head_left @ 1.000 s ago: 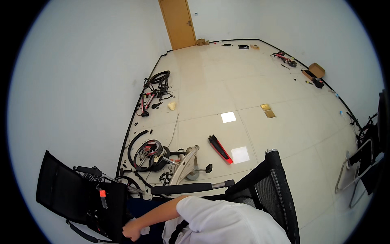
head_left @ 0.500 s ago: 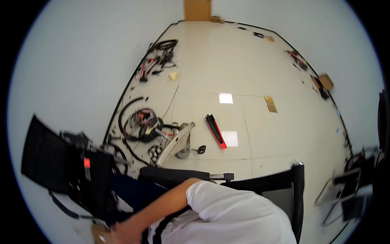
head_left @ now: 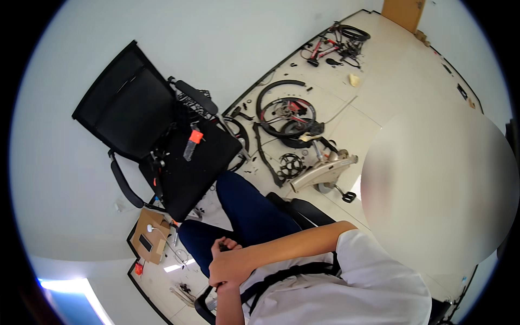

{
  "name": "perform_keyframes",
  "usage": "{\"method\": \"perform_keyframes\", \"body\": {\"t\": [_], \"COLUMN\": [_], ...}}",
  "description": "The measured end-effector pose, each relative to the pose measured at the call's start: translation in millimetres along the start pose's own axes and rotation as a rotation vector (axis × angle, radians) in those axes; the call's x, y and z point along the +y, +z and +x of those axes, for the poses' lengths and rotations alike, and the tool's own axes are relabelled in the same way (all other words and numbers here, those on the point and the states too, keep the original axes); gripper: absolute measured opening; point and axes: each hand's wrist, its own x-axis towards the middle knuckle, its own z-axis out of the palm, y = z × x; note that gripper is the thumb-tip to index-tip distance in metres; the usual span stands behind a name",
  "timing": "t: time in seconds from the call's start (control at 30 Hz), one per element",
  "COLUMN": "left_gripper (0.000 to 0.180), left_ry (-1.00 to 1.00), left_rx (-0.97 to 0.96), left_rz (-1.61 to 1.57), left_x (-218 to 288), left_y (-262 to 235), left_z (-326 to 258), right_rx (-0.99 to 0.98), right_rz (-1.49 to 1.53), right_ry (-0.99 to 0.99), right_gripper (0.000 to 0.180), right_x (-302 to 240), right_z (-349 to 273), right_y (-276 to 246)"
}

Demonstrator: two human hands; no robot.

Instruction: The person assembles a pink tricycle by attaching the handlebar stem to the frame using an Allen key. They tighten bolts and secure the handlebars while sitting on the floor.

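Note:
Neither of my own hands shows in the head view. A person in a white T-shirt (head_left: 346,287) and navy trousers (head_left: 244,211) sits on a dark chair below me. That person's two hands (head_left: 227,264) are pressed together over the lap, with a small dark thing (head_left: 222,247) at the fingertips. In front of the knees stands a black mesh office chair (head_left: 141,114) loaded with black cables and an orange tag (head_left: 195,135).
Bicycle parts lie on the pale tiled floor: a wheel with a tyre (head_left: 284,111), a chainring (head_left: 291,164), a beige frame piece (head_left: 323,172), and more parts (head_left: 333,46) near a wooden door (head_left: 403,11). An open cardboard box (head_left: 151,241) sits beside the chair.
The view has swung down and left, closer to the seated person. That person's arm, stretched toward the black chair before, is now drawn back with both hands together at the lap.

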Motion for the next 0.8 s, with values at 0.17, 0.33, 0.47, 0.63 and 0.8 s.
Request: {"method": "perform_keyframes", "body": {"t": [0.17,0.33,0.47,0.63,0.8], "left_gripper": [0.027,0.026,0.025,0.029,0.030], "left_ry": [-0.020,-0.163,-0.285,-0.406,-0.608], "left_rx": [0.082,0.156,0.106,0.119,0.047], "left_rz": [-0.060,-0.257,-0.414,-0.534,-0.556], "left_x": [6.2,43.4,74.0,123.9,149.5], "left_y": [3.9,-6.1,-10.6,-7.9,-30.4], "left_z": [9.2,42.4,73.4,113.4,79.3], "right_rx": [0.290,0.248,0.245,0.082,-0.131], "right_rz": [0.408,0.620,0.413,0.474,0.138], "right_ry": [0.315,0.510,0.534,0.586,0.223], "right_gripper": [0.020,0.025,0.026,0.043,0.058], "right_x": [81.1,150.5,184.8,221.9,229.1], "right_z": [22.5,12.5,37.2,71.0,95.2], "right_y": [-26.3,-21.0,-24.1,-71.9,-76.3]}}
